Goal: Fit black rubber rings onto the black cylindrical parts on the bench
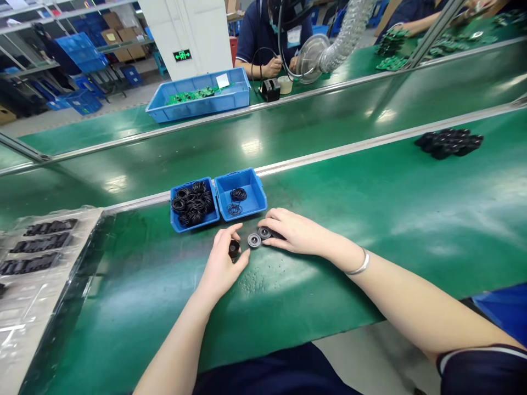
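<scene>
left hand (224, 266) pinches a ribbed black rubber cylinder (234, 249) on the green belt mat (362, 219); right hand (296, 231) lies curled over a grey metal-centred disc (264, 232), grip unclear; second disc (254, 240) just beside.

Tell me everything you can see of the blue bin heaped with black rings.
The blue plastic bin is a small open tray with sloped walls, set at a slight angle on the green conveyor belt. It is heaped with loose black rubber O-rings. Its right side touches a second blue bin. Neither the left hand nor the right hand touches it.
</scene>
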Demonstrator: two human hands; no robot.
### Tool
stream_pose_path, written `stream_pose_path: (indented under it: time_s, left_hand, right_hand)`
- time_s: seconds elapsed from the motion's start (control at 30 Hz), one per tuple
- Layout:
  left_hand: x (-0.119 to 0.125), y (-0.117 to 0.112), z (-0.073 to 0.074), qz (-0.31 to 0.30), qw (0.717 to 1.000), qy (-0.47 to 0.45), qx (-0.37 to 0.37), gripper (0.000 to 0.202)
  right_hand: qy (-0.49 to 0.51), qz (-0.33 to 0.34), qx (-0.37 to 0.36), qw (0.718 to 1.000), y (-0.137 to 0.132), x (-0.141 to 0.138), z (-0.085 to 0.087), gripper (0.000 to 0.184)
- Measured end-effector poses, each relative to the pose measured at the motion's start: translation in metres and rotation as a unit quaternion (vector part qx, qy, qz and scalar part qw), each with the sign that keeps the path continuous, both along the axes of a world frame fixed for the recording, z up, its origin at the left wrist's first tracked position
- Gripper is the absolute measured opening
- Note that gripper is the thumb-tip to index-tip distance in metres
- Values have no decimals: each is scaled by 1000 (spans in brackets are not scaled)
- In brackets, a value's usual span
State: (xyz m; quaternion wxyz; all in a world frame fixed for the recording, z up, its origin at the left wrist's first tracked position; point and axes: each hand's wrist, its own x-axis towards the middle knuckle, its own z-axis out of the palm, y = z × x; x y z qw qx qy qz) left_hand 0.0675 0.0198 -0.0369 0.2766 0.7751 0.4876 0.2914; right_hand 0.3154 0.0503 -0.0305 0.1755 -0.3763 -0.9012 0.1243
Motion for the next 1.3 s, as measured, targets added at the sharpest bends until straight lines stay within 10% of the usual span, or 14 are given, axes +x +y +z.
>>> stream_pose_path:
  time_s: [0.63,1.3]
  left_hand:
    - [-28,2,17,-44,988,138,57,39]
    - [-22,10,2,-37,964,239,108,39]
  right_hand:
    - [33,74,21,996,2,-4,-4,43]
    - [7,92,142,986,11,-28,-18,59]
